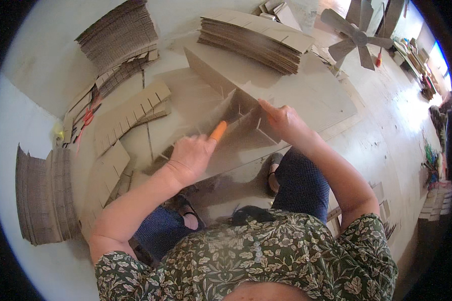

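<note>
A cardboard divider [238,103] of slotted, crossing strips stands on a work surface before me, partly blurred. My left hand [191,155] is closed at its near left side; an orange cover [218,132] sits on one digit, which reaches over the strips. My right hand [288,124] pinches the upper edge of the long strip on the right, and orange shows at that fingertip too. Beneath both palms the remaining fingers are hidden. Left of my left hand lie loose slotted cardboard strips [130,115].
A thick stack of cardboard strips [251,42] lies at the far side. More stacks stand at the far left [118,37] and left [45,195]. Red-handled scissors [88,118] lie among scraps. A fan [357,37] stands at the far right.
</note>
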The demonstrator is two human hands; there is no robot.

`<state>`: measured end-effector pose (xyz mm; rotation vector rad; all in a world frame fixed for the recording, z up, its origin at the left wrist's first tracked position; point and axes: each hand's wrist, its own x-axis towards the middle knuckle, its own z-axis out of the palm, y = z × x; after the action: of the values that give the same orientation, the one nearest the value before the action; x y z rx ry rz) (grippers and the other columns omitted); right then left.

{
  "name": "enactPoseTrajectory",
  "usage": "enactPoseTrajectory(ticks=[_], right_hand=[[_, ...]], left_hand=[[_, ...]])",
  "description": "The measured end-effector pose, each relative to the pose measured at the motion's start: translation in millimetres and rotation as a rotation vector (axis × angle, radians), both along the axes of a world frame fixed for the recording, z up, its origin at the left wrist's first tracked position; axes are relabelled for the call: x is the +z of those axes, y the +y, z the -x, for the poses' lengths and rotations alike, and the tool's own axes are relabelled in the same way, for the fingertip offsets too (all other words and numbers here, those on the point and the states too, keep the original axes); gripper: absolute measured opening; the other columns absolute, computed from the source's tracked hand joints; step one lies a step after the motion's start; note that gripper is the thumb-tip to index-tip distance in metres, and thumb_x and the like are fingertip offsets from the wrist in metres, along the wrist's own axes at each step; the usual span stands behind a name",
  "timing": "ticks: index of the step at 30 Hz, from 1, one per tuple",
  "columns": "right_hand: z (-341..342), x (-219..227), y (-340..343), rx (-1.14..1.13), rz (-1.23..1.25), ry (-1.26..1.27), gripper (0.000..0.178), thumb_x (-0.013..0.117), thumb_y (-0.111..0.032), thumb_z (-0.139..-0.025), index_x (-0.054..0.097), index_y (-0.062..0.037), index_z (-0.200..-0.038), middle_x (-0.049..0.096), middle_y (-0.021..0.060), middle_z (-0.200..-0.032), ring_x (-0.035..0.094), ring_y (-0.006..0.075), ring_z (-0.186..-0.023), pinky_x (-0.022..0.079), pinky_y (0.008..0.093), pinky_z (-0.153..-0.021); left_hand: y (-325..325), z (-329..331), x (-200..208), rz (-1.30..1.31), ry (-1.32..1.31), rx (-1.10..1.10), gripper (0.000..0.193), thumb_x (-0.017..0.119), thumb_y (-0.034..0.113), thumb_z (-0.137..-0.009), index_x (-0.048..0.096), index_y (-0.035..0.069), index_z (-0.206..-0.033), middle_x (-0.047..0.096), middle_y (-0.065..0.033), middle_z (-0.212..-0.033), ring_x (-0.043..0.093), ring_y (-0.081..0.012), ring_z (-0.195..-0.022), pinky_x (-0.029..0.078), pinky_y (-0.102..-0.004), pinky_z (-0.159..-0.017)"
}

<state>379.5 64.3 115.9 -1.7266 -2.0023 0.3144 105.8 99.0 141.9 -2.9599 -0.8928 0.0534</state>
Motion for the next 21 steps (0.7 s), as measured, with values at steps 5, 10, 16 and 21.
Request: enactPoseTrajectory(ticks=[5, 10, 16, 21], right_hand=[[10, 35, -6, -0.103, 0.071, -0.31, 0.039, 0.053, -0.013, -0.084, 0.049, -0.0117, -0.122, 0.063, 0.0197, -0.083, 0.063, 0.0379, -0.079, 0.051, 0.0471, -0.067], [24, 52, 15, -0.122, -0.278, -0.388, 0.033, 0.053, -0.017, -0.085, 0.049, -0.0112, -0.118, 0.064, 0.0157, -0.086, 0.064, 0.036, -0.082, 0.052, 0.0445, -0.066], [56, 22, 69, -0.084, 0.022, -0.357, 0.036, 0.053, -0.013, -0.086, 0.046, -0.0059, -0.12, 0.063, 0.0206, -0.083, 0.063, 0.0379, -0.082, 0.051, 0.0471, -0.069], [47, 9, 73, -0.07, 0.06, -0.229, 0.029, 0.052, -0.006, -0.081, 0.049, -0.0016, -0.109, 0.063, 0.0235, -0.082, 0.062, 0.0416, -0.082, 0.05, 0.0501, -0.07]], left_hand=[[8, 19, 35, 0.319, -0.304, -0.015, 0.039, 0.06, 0.027, -0.086, 0.059, 0.003, -0.118, 0.067, -0.0171, -0.088, 0.065, -0.0321, -0.077, 0.053, -0.0356, -0.066], [115, 84, 21, 0.247, -0.79, 0.446, 0.042, 0.063, 0.032, -0.087, 0.061, 0.002, -0.116, 0.067, -0.0132, -0.102, 0.065, -0.0295, -0.088, 0.051, -0.0363, -0.077], [219, 131, -83, -0.347, -0.249, 0.489, 0.042, 0.058, 0.033, -0.089, 0.057, 0.005, -0.12, 0.061, -0.0138, -0.112, 0.059, -0.0329, -0.099, 0.047, -0.044, -0.084], [235, 122, -68, -0.081, -0.178, 0.834, 0.032, 0.055, 0.031, -0.089, 0.06, 0.007, -0.108, 0.062, -0.0183, -0.103, 0.059, -0.0363, -0.094, 0.047, -0.0476, -0.08]])
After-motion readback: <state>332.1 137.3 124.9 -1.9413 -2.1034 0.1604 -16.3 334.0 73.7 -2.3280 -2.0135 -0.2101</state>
